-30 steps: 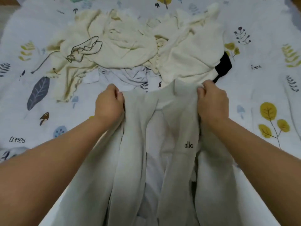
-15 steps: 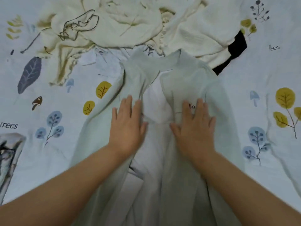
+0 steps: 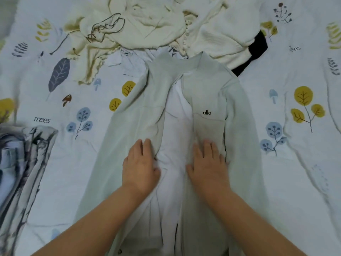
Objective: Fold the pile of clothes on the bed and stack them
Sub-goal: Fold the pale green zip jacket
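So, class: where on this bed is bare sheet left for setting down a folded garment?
Bare sheet lies right of the pale green jacket, and a narrower strip runs between it and the folded patterned stack. The top is crowded with the cream pile.

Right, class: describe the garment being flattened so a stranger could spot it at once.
On the leaf-printed bedsheet, below the cream clothes pile, lies a pale green jacket, open down the front. Unlike its neighbours, it bears a small black "allo" logo.
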A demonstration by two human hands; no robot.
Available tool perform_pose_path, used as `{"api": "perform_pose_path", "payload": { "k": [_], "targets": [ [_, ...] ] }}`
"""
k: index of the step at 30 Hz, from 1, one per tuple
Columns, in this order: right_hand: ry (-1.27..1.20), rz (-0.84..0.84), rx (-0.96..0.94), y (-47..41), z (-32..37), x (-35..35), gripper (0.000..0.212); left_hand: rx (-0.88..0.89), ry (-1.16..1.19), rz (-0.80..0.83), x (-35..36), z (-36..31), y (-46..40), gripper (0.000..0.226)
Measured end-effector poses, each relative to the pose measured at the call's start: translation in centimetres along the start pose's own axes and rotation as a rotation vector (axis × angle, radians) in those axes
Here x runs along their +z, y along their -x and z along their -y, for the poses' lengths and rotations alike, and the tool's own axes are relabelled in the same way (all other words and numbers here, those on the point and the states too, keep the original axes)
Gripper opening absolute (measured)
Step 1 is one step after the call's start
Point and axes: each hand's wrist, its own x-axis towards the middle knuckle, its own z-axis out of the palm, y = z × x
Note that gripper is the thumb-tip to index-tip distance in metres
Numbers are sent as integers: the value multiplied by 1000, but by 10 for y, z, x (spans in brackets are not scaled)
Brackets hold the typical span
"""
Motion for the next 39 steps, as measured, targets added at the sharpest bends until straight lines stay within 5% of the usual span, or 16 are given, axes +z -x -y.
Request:
{"api": "perform_pose_path", "payload": {
  "k": [4, 8, 11, 15, 22, 26, 30, 32, 35, 39],
  "targets": [
    [-34, 106, 94, 64, 20, 26, 70, -95, -30, 77, 5, 17, 55, 48],
    [-74, 91, 134, 92, 24, 42, 36, -90, -46, 89, -2, 25, 80, 25],
    [-269, 81, 116, 95, 18, 44, 21, -8, 209, -4, -11, 11, 90, 18],
    [-494, -21, 54, 105, 8, 40, 23, 94, 620, 97, -5, -16, 95, 4],
    [-428, -14, 59, 140, -19, 50, 23, 225, 213, 50, 32, -1, 131, 37],
    [-411, 37, 110, 154, -17, 58, 20, -77, 345, -78, 44, -1, 166, 49],
    [-553, 8, 173, 161, -8, 64, 17, -386, 735, -32, 52, -13, 177, 62],
    [-668, -51, 224, 161, -6, 64, 9, -400, 847, 49, 55, -14, 174, 82],
    [-782, -110, 284, 158, -5, 64, 13, -209, 528, 69, 63, -11, 172, 111],
    [-1013, -209, 341, 158, -5, 61, 21, -164, 353, -93, 74, -2, 171, 75]
  ]
}}
